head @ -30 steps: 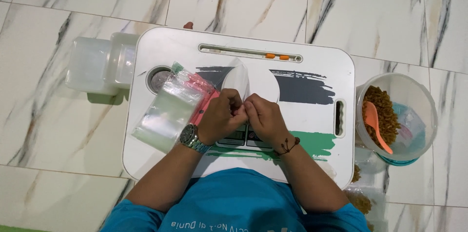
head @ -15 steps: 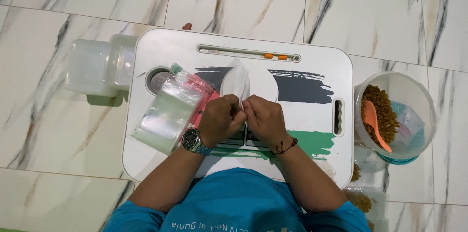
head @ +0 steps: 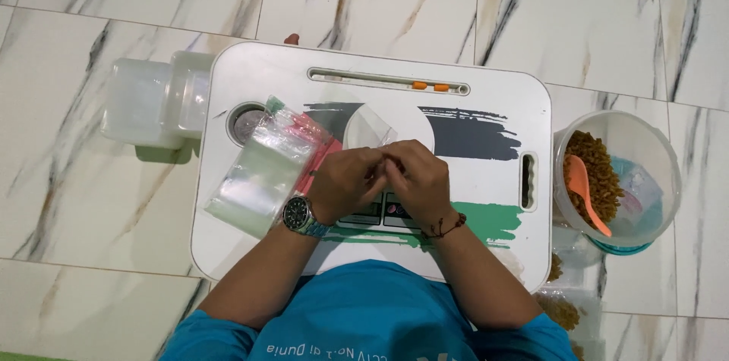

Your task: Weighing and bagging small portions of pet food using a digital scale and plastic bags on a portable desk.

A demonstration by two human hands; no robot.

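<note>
The left hand (head: 345,182) and the right hand (head: 419,179) meet fingertip to fingertip over the middle of a white lap surface (head: 486,88), both pinching the near edge of a small clear plastic bag (head: 372,127). The bag lies flat just beyond the fingers, over the round white platform of a small scale (head: 410,119) whose front panel is partly covered by the hands. A steel wristwatch (head: 301,216) sits on the left wrist, and a dark bead bracelet (head: 448,228) circles the right one.

Just left of the left hand rests a stack of clear plastic bags (head: 262,175), tilted, with a pink-red strip showing along its near side. It partly covers a round cup recess (head: 244,122) in the surface. Beyond the hands a long slot (head: 380,80) runs along the far edge, with two small orange pieces in it.

Well to the right, off the surface on the marble floor (head: 91,179), stands a round clear tub (head: 634,137) of brown dry pasta with an orange spoon (head: 583,188) lying in it. Far left on the floor sit clear plastic containers (head: 148,99).
</note>
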